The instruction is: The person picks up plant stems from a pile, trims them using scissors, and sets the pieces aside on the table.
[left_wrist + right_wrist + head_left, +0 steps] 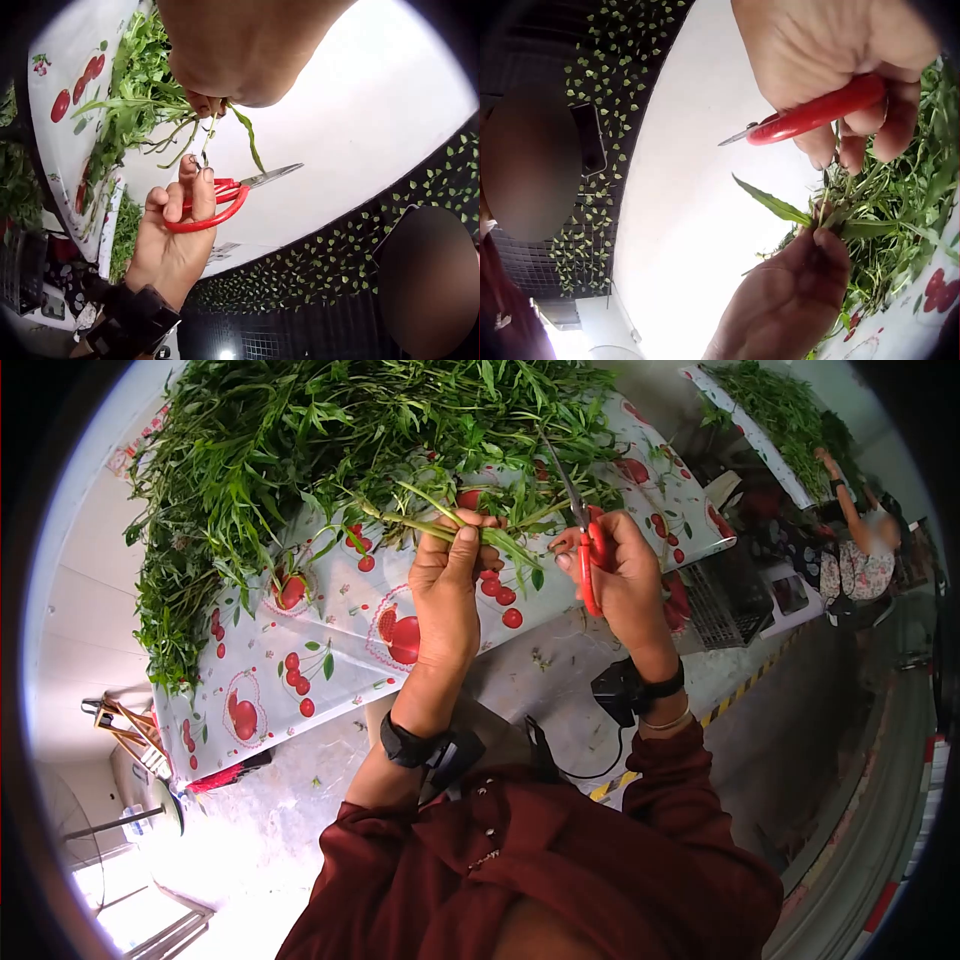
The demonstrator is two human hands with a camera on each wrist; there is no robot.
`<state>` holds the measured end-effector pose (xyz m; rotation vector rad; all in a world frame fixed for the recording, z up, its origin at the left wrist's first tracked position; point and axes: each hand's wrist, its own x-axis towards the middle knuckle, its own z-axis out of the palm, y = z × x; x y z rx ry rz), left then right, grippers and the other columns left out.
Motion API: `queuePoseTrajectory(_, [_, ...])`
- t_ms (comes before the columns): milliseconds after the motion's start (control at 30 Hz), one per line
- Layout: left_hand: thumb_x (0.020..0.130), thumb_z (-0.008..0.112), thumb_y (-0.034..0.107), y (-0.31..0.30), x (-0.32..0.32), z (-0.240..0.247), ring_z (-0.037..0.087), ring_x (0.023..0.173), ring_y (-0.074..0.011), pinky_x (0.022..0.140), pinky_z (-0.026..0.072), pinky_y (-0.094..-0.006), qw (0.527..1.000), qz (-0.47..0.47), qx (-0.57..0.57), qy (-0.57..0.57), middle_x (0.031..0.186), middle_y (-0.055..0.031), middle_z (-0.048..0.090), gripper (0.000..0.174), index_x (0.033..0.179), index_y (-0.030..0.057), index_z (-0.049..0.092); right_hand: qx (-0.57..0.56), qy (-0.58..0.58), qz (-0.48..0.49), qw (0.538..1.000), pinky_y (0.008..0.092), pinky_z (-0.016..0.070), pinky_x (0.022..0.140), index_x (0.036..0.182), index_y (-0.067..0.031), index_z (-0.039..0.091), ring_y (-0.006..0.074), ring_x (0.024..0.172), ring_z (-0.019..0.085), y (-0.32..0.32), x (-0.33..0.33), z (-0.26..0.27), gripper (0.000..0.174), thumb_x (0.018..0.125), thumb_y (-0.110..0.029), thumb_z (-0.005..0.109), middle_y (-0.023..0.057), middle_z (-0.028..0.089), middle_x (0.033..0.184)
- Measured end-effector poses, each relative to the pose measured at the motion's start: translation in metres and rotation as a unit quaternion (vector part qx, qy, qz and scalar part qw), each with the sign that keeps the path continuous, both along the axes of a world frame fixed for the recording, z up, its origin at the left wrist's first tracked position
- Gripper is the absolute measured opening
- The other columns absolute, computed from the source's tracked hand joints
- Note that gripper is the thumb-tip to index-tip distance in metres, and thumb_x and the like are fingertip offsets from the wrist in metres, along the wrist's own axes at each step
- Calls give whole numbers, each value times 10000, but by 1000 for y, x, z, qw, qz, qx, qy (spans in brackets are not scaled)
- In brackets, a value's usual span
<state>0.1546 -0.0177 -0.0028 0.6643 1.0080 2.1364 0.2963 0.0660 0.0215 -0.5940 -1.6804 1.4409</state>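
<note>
My left hand [445,600] holds a few cut green stems [405,520] between thumb and fingers, with leaves sticking out on the right. The red-handled scissors [588,575] are in my right hand [635,575], their blades pointing up and away over the table edge. In the left wrist view the right thumb and fingertips pinch the tip of a thin stem [207,142] while the scissors [274,175] stay hooked on the hand. A long leaf [772,202] juts from the left hand in the right wrist view. Both hands are close together above the near table edge.
A large heap of leafy greens [270,440] covers the far part of the table, on a cherry-print tablecloth [335,625]. Dark plastic crates [725,595] stand at the right. Beyond them, another person [860,565] sits by a second table of greens [770,405].
</note>
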Motion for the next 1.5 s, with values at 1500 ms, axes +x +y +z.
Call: queuePoseTrajectory(1500, [931, 528, 172, -14, -29, -9, 533, 696, -91, 670, 458, -242, 996, 85, 26, -6, 937, -51, 619, 145, 1005, 49, 546, 288, -402, -215, 842, 410, 468, 837, 1112, -31, 561, 317, 1033, 556, 87, 11, -61, 351, 781, -108, 648, 159, 588, 1098])
